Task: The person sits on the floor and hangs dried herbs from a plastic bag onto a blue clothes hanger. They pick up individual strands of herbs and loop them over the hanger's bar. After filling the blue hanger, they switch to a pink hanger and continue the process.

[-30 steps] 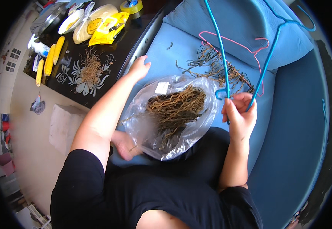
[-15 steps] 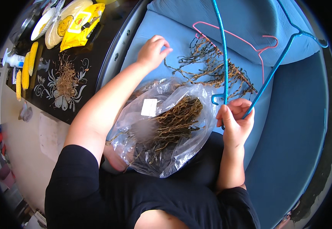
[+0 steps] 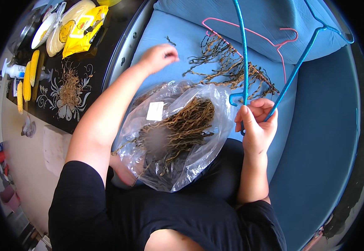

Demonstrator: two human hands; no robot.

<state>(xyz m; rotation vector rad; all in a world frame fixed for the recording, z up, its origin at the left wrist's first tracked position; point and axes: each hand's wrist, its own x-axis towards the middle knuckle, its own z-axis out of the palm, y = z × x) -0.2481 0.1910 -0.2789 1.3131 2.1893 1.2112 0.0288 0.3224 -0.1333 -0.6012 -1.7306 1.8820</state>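
Observation:
A clear plastic bag (image 3: 177, 138) full of brown dried strands lies on my lap. My right hand (image 3: 255, 123) grips the hook of a blue clothes hanger (image 3: 290, 79) that rises toward the top of the view. My left hand (image 3: 159, 56) reaches out over the blue cushion (image 3: 182, 37) beyond the bag, fingers curled, and I cannot tell whether it holds anything. More brown strands (image 3: 232, 69) hang spread along a pink hanger (image 3: 253, 33) lying on the cushion, just right of my left hand.
A black table with a floral pattern (image 3: 71, 90) stands at the left, carrying a small heap of strands, corn cobs (image 3: 31, 73), a yellow packet (image 3: 83, 31), plates and a spray bottle. A blue backrest cushion (image 3: 274, 16) lies beyond.
My left arm has stretched farther forward over the cushion, toward the strands on the pink hanger. The right hand keeps its grip on the blue hanger.

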